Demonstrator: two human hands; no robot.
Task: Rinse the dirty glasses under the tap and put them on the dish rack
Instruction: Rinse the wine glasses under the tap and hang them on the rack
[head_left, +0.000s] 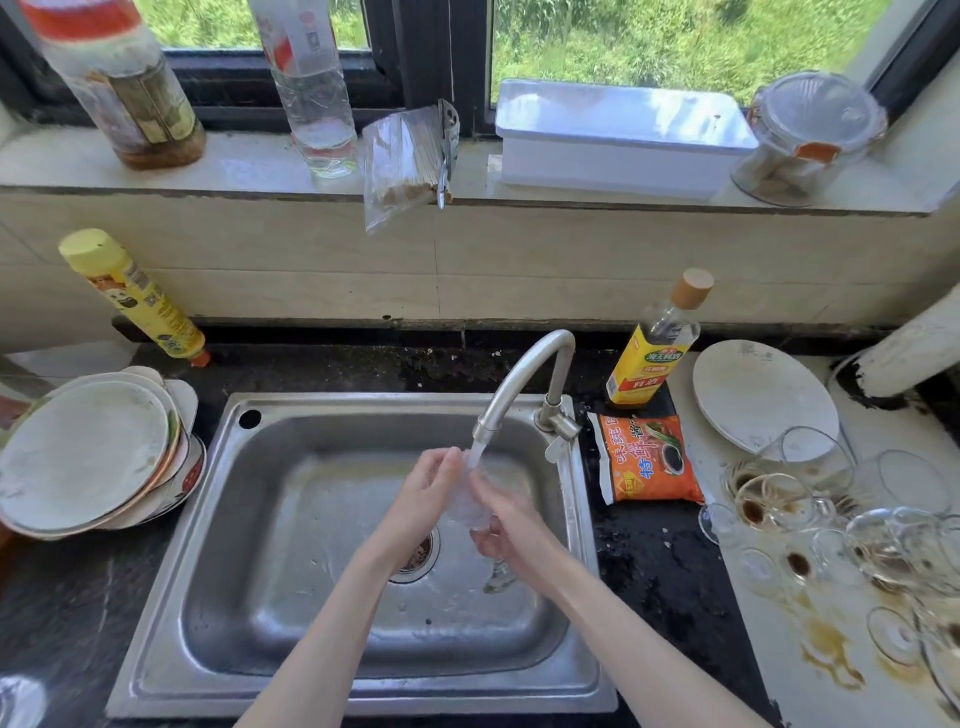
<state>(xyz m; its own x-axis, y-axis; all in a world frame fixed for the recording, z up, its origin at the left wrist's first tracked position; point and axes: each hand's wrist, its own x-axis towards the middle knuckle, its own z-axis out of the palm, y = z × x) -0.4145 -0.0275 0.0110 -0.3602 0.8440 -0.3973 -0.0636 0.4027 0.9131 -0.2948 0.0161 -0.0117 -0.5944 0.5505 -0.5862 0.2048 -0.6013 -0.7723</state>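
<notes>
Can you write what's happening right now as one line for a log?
step: rinsing | glass: under running tap | left hand and right hand: holding glass | dirty glasses: waiting right of sink

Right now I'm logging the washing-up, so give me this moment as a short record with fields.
stage: rinsing one glass under running water
tap: on, stream falling onto the glass
glass in hand: clear, over the sink, tilted
left hand: fingers around the glass's upper part
right hand: holds its lower part
dirty glasses: clustered on the right counter, brown residue inside, brown spills beside them
stacked plates: left of the sink
dish rack: cannot tell where it is
</notes>
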